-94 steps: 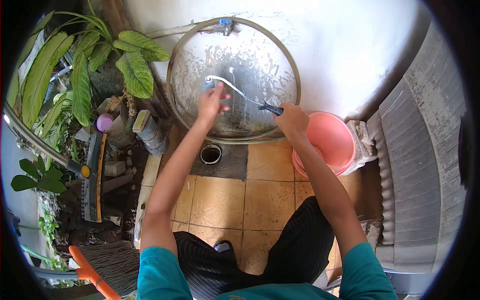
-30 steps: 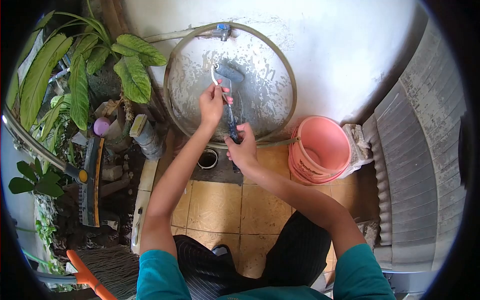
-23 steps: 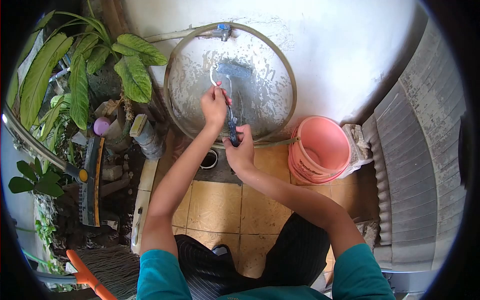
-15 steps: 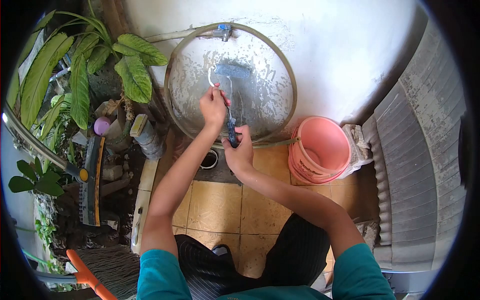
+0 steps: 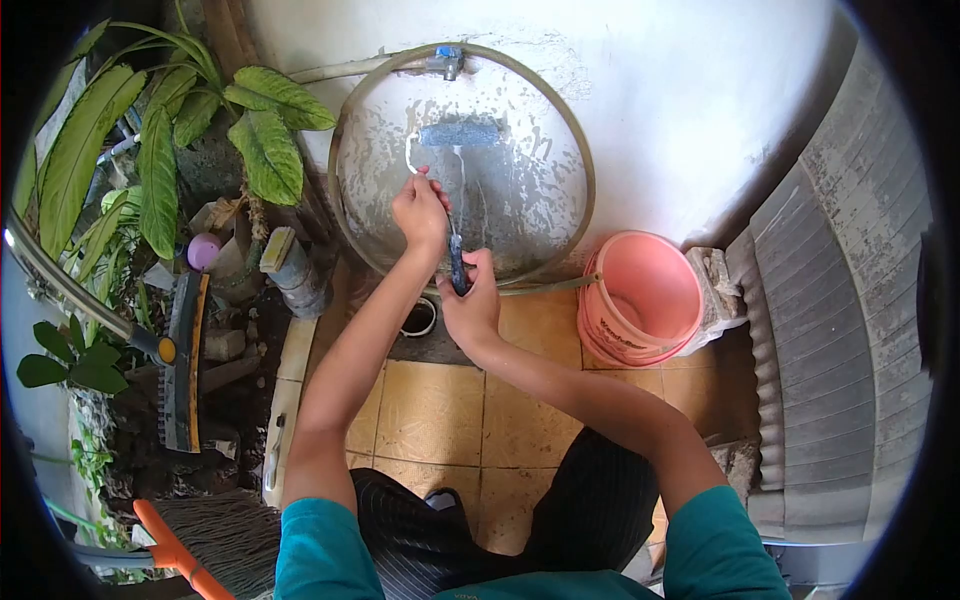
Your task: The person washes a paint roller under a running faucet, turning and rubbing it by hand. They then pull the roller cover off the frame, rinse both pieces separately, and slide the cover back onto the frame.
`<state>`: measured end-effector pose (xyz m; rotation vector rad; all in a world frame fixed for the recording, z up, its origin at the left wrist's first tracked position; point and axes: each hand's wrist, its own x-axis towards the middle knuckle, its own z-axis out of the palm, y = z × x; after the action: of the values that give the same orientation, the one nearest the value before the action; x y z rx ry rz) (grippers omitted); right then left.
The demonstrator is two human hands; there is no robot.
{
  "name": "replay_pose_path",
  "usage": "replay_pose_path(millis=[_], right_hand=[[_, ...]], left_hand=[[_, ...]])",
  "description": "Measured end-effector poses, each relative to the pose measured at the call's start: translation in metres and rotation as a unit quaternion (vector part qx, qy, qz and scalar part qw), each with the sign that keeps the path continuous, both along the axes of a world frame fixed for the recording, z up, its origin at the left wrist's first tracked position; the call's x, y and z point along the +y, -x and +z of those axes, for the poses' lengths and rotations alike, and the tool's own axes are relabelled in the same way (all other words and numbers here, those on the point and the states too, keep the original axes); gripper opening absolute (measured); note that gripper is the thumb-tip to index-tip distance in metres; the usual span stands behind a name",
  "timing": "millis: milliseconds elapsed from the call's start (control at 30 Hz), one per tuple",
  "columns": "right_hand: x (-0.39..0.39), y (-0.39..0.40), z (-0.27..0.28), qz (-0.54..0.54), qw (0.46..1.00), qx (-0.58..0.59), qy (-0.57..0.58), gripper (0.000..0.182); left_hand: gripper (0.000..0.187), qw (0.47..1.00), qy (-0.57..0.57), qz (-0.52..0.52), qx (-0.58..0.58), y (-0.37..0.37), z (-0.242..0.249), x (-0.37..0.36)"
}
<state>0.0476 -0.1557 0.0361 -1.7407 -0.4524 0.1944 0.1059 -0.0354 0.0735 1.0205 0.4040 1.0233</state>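
Observation:
A paint roller (image 5: pixel 458 134) with a wet, blue-grey sleeve is held out in front of the wall, its sleeve roughly level. My left hand (image 5: pixel 421 208) is closed around the bent metal frame below the sleeve. Lower down, my right hand (image 5: pixel 472 302) grips the dark handle (image 5: pixel 458 268). A pale streak runs down beneath the sleeve. Behind the roller, the wall (image 5: pixel 400 210) has a wet, grey, patchy area. A hose (image 5: pixel 589 170) loops around that area and around both my hands' upper reach, below a tap (image 5: pixel 450 62) with a blue top.
A pink bucket (image 5: pixel 650 290) stands to the right, touching the hose end. A round drain opening (image 5: pixel 420 318) lies in the floor. Potted plants (image 5: pixel 265 150), a broom (image 5: pixel 175 550) with an orange head and an edging strip are on the left. Corrugated sheets (image 5: pixel 820 370) lean at the right.
The roller has shifted slightly left and up, and its sleeve has turned a little. Both hands have moved slightly left with it, keeping their grip.

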Motion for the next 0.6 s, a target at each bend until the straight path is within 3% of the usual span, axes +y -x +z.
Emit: replay_pose_path(millis=[400, 600], right_hand=[[0.0, 0.003, 0.004, 0.002, 1.0, -0.003, -0.012, 0.035], [0.0, 0.004, 0.008, -0.009, 1.0, -0.008, -0.021, 0.035]], left_hand=[[0.026, 0.999, -0.019, 0.027, 0.006, 0.001, 0.002, 0.0], [0.028, 1.0, 0.025, -0.002, 0.001, 0.002, 0.008, 0.0]])
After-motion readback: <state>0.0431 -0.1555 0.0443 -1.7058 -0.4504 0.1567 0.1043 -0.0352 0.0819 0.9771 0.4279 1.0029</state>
